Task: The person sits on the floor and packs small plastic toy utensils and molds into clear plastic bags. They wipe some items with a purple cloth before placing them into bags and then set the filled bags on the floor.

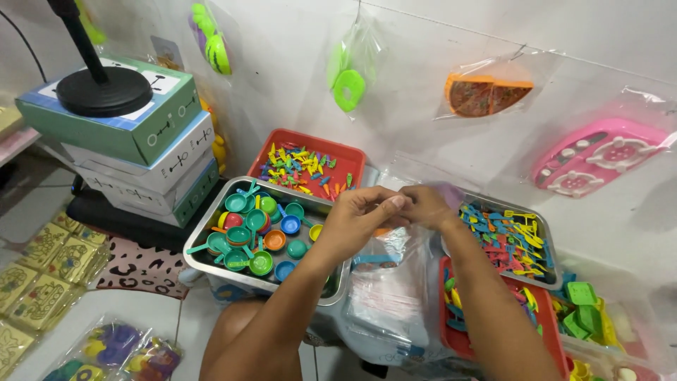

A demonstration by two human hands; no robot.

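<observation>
My left hand (356, 219) and my right hand (427, 206) meet in the middle of the view, fingertips pinched together on the top edge of a clear plastic bag (402, 247) that hangs below them. Something orange shows faintly inside the bag by my fingers. Under my left forearm sits a metal tray (204, 233) filled with small coloured toy pans and pots (257, 236). A stack of clear bags (388, 296) lies below my hands.
A red tray (352, 156) of small coloured toy pieces stands behind. To the right are a metal tray (546, 243) of toy utensils, a red tray (458, 339) and green pieces (582, 307). Stacked boxes (141, 141) stand left. Bagged toys hang on the wall.
</observation>
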